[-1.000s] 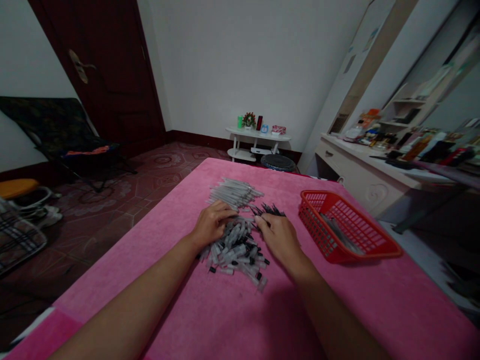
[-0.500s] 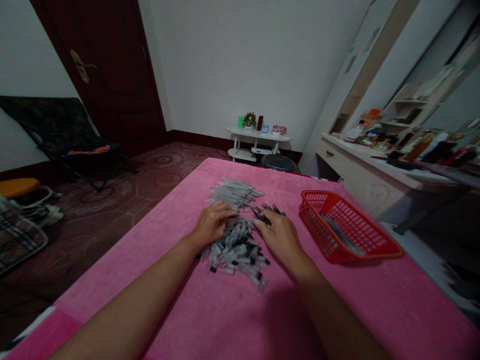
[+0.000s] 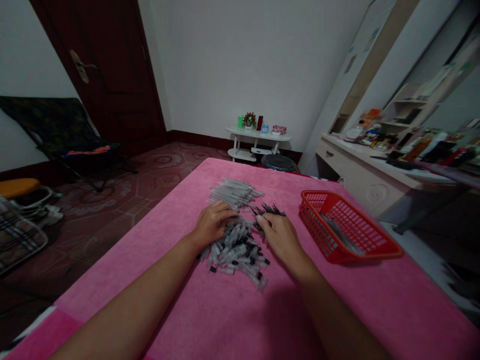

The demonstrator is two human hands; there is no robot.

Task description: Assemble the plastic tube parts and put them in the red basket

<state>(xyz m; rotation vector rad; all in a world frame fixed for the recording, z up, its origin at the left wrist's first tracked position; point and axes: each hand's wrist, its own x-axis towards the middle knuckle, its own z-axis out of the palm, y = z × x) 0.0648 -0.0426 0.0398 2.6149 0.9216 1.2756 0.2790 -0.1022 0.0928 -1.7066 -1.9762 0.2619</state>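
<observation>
My left hand (image 3: 214, 222) is closed in a pinch around the near end of a thin translucent pen barrel (image 3: 246, 220), which points toward my right hand. My right hand (image 3: 280, 234) has its thumb and fingers pressed together at the barrel's other end; what lies between them is too small to make out. Below both hands spreads a heap of clear pen caps (image 3: 236, 247) with black pieces among them. Beyond my left hand lies a bundle of pale pen barrels (image 3: 234, 192). Dark pointed pen parts (image 3: 273, 209) lie just past my right fingers, which partly hide them.
A red plastic basket (image 3: 318, 235) holding some thin greyish sticks stands right of my hand on the pink table cover (image 3: 210, 320). Past the table are a black round stool (image 3: 278, 162) and a small white stand (image 3: 235, 131). A cluttered dresser (image 3: 360, 165) is at right.
My right hand has shifted slightly, its thumb now higher and a little to the right. The left hand and the piles look the same.
</observation>
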